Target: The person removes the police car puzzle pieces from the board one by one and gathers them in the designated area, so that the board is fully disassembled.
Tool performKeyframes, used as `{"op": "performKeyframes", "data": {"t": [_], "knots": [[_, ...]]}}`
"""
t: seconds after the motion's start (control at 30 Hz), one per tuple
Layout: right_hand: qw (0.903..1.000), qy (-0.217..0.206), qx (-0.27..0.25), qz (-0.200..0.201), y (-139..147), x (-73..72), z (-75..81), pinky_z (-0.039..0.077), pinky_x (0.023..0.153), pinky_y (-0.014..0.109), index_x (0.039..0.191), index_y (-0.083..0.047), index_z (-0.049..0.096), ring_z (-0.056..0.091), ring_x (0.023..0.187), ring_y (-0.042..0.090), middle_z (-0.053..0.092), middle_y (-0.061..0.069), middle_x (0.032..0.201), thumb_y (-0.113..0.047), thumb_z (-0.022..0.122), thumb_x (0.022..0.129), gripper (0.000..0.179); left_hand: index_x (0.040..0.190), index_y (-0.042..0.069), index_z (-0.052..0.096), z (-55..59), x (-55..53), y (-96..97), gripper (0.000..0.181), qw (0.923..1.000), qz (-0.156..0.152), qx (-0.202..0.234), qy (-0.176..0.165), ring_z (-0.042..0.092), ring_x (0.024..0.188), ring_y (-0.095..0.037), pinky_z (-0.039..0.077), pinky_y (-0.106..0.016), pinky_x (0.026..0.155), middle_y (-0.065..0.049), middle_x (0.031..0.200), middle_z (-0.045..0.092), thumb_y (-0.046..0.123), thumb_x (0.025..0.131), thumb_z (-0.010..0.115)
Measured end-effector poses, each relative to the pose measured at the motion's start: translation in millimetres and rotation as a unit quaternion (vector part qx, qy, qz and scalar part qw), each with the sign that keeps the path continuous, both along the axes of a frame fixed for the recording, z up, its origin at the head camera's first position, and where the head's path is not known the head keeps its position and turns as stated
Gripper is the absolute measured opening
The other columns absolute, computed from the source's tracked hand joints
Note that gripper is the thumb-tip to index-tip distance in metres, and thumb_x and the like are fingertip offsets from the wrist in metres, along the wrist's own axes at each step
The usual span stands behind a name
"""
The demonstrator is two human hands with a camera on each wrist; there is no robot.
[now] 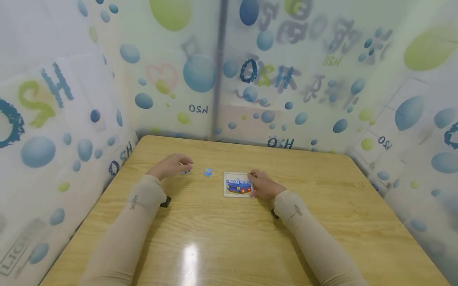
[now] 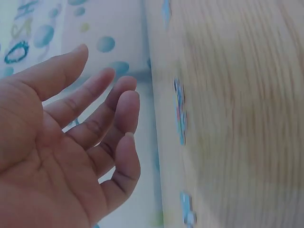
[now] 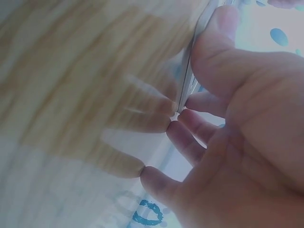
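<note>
My right hand grips the right edge of a small white-framed jigsaw puzzle, which lies on the table with a blue train picture in it. In the right wrist view, the thumb and fingers of the right hand are at the frame's edge, some fingertips touching the tabletop. Further left, my left hand hovers over a puzzle piece, which it partly hides. Its fingers are loosely bent with nothing between them, as the left hand shows up close. Another blue puzzle piece lies between hand and frame.
The wooden table reaches to printed curtains on the far side and both flanks. In the left wrist view, several thin pieces, one a blue piece, lie flat on the wood.
</note>
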State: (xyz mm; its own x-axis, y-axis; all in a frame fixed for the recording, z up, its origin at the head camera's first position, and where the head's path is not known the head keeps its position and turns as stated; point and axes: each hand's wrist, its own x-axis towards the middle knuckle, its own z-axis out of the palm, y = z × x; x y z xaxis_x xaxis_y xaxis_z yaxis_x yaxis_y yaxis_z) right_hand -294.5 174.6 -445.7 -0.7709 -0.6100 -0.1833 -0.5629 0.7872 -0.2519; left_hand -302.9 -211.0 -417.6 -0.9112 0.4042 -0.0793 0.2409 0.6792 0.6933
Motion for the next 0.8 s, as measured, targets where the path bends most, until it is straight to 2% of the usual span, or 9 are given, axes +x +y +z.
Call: {"op": "performKeyframes", "data": {"t": [0.33, 0.63, 0.8], "knots": [[1.0000, 0.003, 0.002, -0.006, -1.2, 2.3, 0.0, 0.031, 0.118, 0.055, 0.154, 0.008, 0.029, 0.031, 0.140, 0.043, 0.028, 0.028, 0.156, -0.028, 0.064, 0.100, 0.074, 0.134, 0.001, 0.060, 4.1, 7.4, 42.8, 0.037, 0.9994, -0.034, -0.001, 0.008, 0.061, 0.115, -0.031, 0.053, -0.049, 0.095, -0.016, 0.127, 0.064, 0.024, 0.105, 0.058], [1.0000, 0.004, 0.003, -0.002, -1.4, 0.9, -2.5, 0.031, 0.117, 0.055, 0.154, 0.009, 0.030, 0.033, 0.138, 0.043, 0.030, 0.028, 0.154, -0.027, 0.064, 0.100, 0.073, 0.130, 0.005, 0.064, -1.1, 3.6, 74.0, 0.035, 0.9988, -0.039, -0.030, 0.006, 0.063, 0.113, -0.028, 0.052, -0.046, 0.097, -0.012, 0.123, 0.067, 0.026, 0.103, 0.062], [1.0000, 0.002, 0.001, 0.000, -2.1, 1.0, -0.5, 0.031, 0.117, 0.055, 0.153, 0.010, 0.030, 0.033, 0.138, 0.043, 0.030, 0.028, 0.153, -0.026, 0.065, 0.100, 0.074, 0.128, 0.004, 0.065, -3.3, 0.2, 86.4, 0.032, 0.9982, -0.051, -0.030, 0.013, 0.064, 0.111, -0.027, 0.053, -0.045, 0.096, -0.011, 0.118, 0.069, 0.023, 0.102, 0.063]]}}
